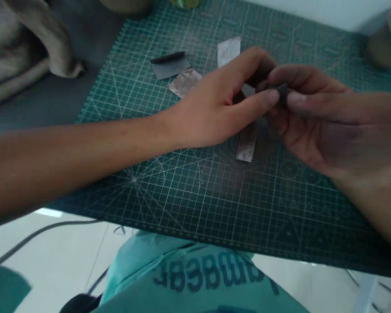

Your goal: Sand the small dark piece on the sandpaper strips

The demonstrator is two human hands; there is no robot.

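Observation:
Both my hands meet above a green cutting mat [195, 191]. My left hand [221, 104] pinches a small dark grey piece [282, 91] between thumb and fingers. My right hand [322, 117] pinches the same piece from the other side, fingers closed on it. Under the hands a strip of worn sandpaper [246, 145] lies on the mat. The piece itself is mostly hidden by my fingertips.
More sandpaper pieces lie farther back on the mat: a dark curled one [170, 64], a pinkish one [184, 81] and a pale one [228, 50]. A crumpled cloth [26, 48] sits at the back left. A round container [389, 37] stands at the back right.

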